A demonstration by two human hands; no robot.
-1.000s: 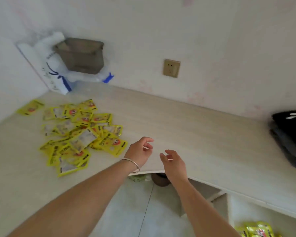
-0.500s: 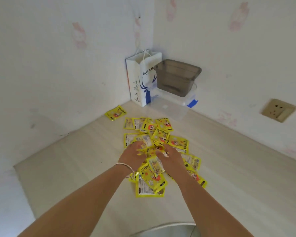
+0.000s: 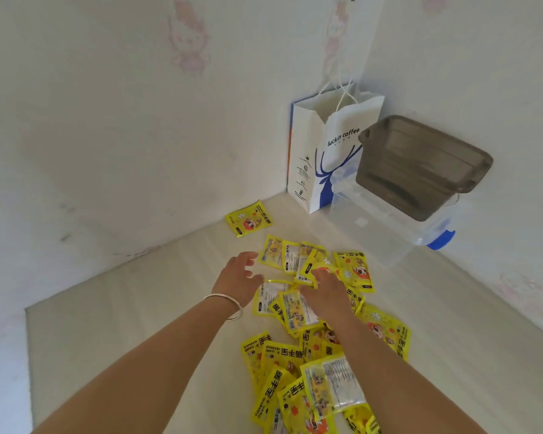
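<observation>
Several yellow hand-warmer packets (image 3: 354, 270) lie scattered in a loose pile on a pale wooden tabletop (image 3: 132, 314), running from the corner toward me. One lone packet (image 3: 249, 222) lies apart near the left wall. My left hand (image 3: 237, 277), with a silver bangle on the wrist, hovers at the pile's left edge with fingers spread and holds nothing. My right hand (image 3: 326, 291) lies palm down on the pile, its fingers curled on a tilted packet (image 3: 308, 266).
In the corner stands a white and blue paper bag (image 3: 308, 158). Beside it a smoky grey plastic bin (image 3: 420, 164) sits tilted on a clear lidded box (image 3: 386, 228) with a blue clasp. Walls close the table on the left and at the back.
My view swung left from the table's front edge to the corner. Both hands moved onto the packet pile; the left has since spread open at its left edge.
</observation>
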